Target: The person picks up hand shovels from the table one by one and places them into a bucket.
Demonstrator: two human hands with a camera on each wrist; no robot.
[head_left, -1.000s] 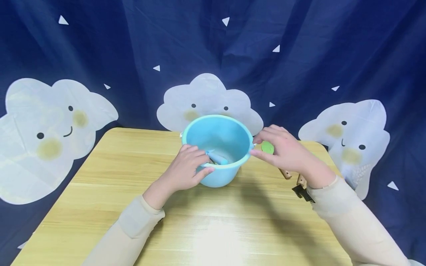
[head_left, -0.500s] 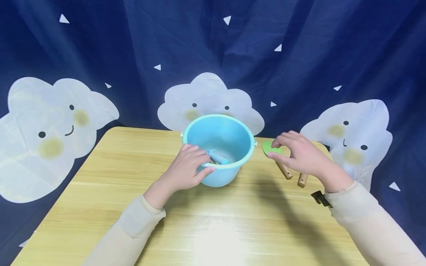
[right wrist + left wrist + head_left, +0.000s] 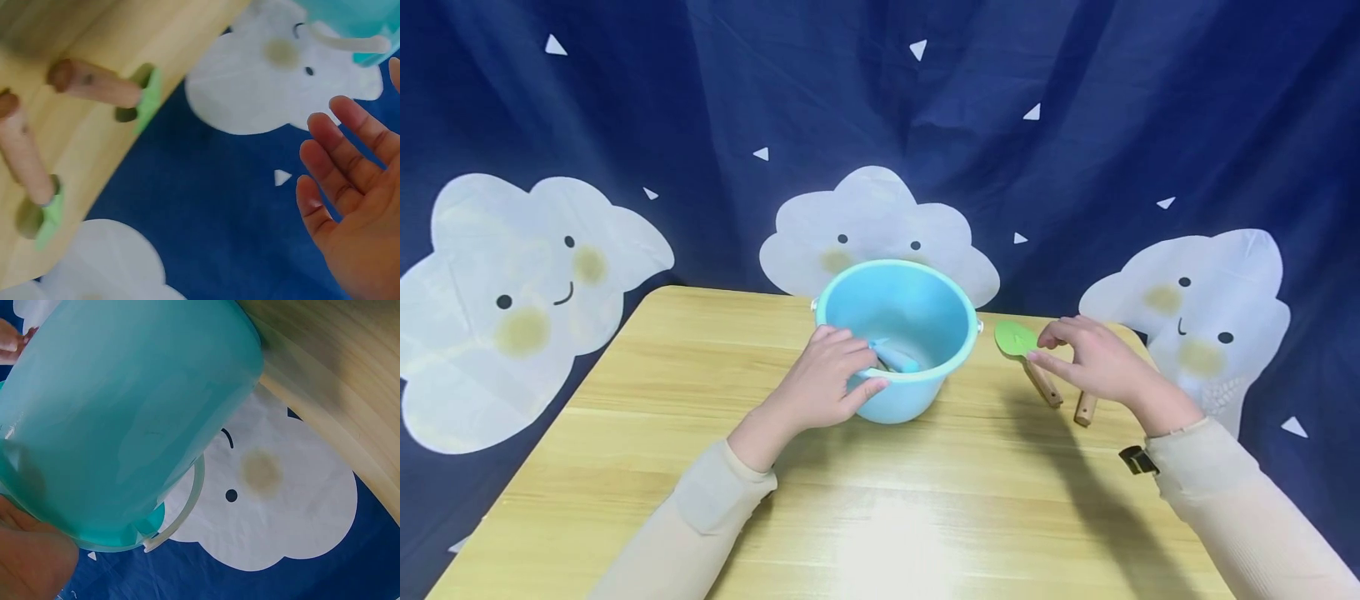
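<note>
Left hand (image 3: 820, 375) gripping the near rim of an upright blue bucket (image 3: 898, 397), fingers inside, thumb outside; right hand (image 3: 1101, 362) raised over the table (image 3: 625, 467), thumb and fingers loosely bent and parted, near a green leaf-shaped trowel (image 3: 1031, 368), second trowel (image 3: 1085, 408) beside it

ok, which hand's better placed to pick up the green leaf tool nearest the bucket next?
Right, I'd say. The right hand hovers beside that green leaf tool and holds nothing. The left hand grips the blue bucket by its rim, farther from the tool.
</note>
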